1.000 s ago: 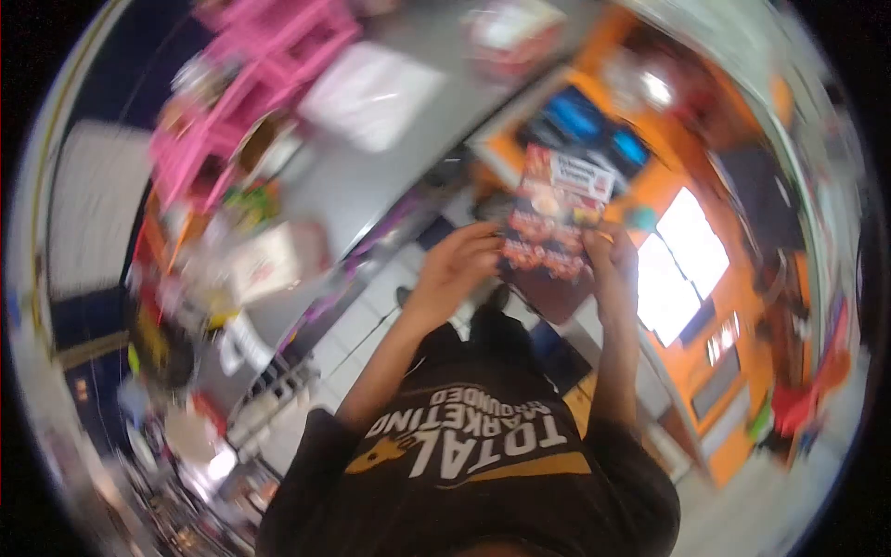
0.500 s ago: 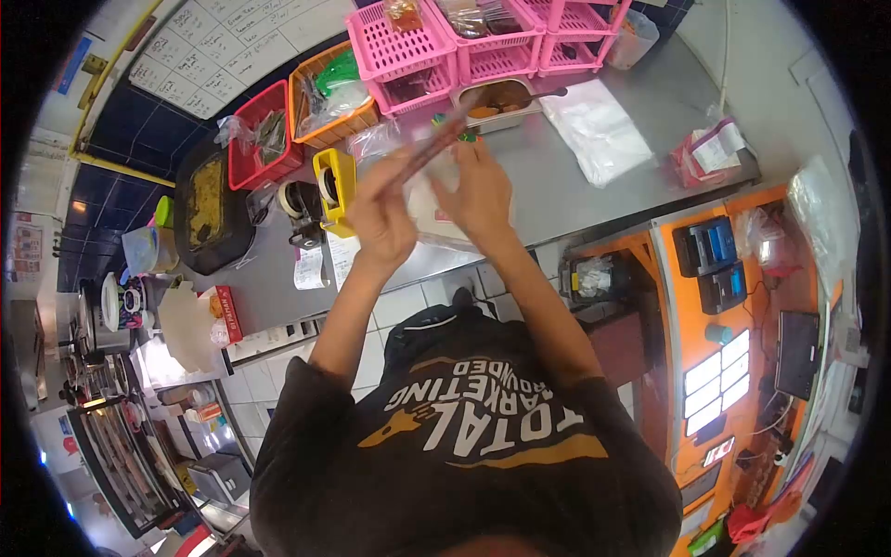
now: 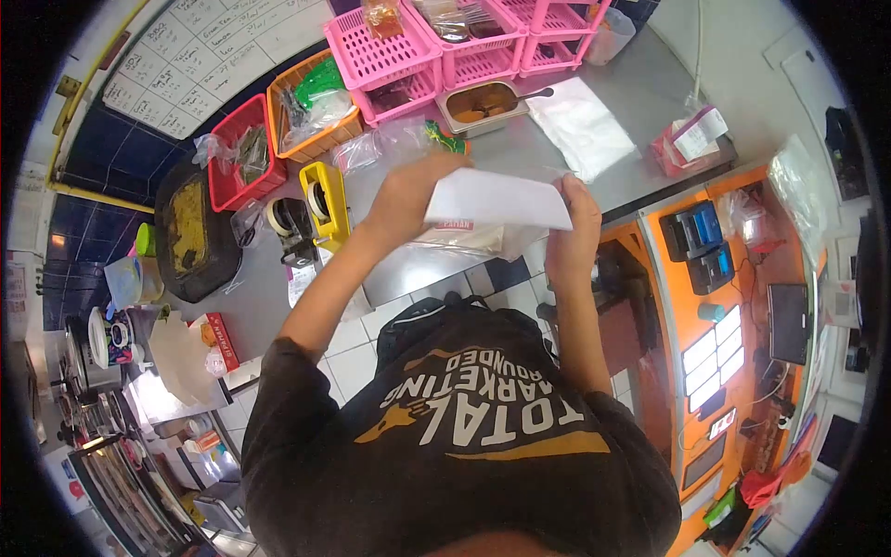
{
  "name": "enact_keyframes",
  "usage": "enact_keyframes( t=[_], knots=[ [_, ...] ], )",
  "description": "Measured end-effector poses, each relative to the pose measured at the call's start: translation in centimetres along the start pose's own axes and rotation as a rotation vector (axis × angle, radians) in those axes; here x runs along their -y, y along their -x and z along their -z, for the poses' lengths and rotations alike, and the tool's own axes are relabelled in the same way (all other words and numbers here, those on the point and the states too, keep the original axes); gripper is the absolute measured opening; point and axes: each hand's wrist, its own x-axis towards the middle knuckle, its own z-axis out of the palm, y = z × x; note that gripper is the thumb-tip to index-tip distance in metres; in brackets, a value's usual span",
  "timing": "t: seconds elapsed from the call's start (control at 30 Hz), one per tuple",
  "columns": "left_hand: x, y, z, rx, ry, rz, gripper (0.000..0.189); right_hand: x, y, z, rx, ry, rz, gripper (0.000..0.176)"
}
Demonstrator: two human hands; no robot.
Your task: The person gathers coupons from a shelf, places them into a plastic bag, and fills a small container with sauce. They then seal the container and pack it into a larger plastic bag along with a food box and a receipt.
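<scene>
Both hands are raised over the front part of the grey counter with a folded white paper (image 3: 498, 198) between them. My left hand (image 3: 413, 197) grips the paper's left end, its fingers partly hidden behind it. At the right end, my right hand (image 3: 575, 227) pinches the paper's corner. Beneath the paper lies a clear plastic packet (image 3: 464, 239) with red print. Just behind the hands are a green packet (image 3: 448, 139) and a metal tray (image 3: 483, 104) of brown sauce with a spoon.
A yellow tape dispenser (image 3: 325, 202) and a black one (image 3: 290, 223) stand at the left. Behind are red (image 3: 246, 153) and orange baskets (image 3: 316, 111) and pink racks (image 3: 385, 56). White plastic sheets (image 3: 583, 130) lie back right. An orange-edged counter (image 3: 654, 251) is at the right.
The white paper is now stretched between both hands. My right hand has moved right. The long reddish-brown blurred thing at my left hand no longer shows, and the sauce tray is less covered.
</scene>
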Motion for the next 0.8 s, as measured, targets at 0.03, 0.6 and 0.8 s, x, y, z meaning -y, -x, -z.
enact_keyframes(
  t=[0.03, 0.6, 0.8],
  knots=[
    [1.2, -0.3, -0.2, 0.062, -0.05, 0.016, 0.038, -0.1, -0.3, 0.4, 0.002, 0.037, -0.03, 0.023],
    [2.0, -3.7, 1.9, 0.688, -0.664, 0.036, 0.027, -0.1, -0.9, -0.6, 0.146, 0.582, 0.315, 0.025],
    [1.0, -3.7, -0.2, 1.079, -0.711, 0.021, 0.018, -0.7, 0.2, -2.0, 0.168, 0.505, 0.548, 0.024]
  ],
)
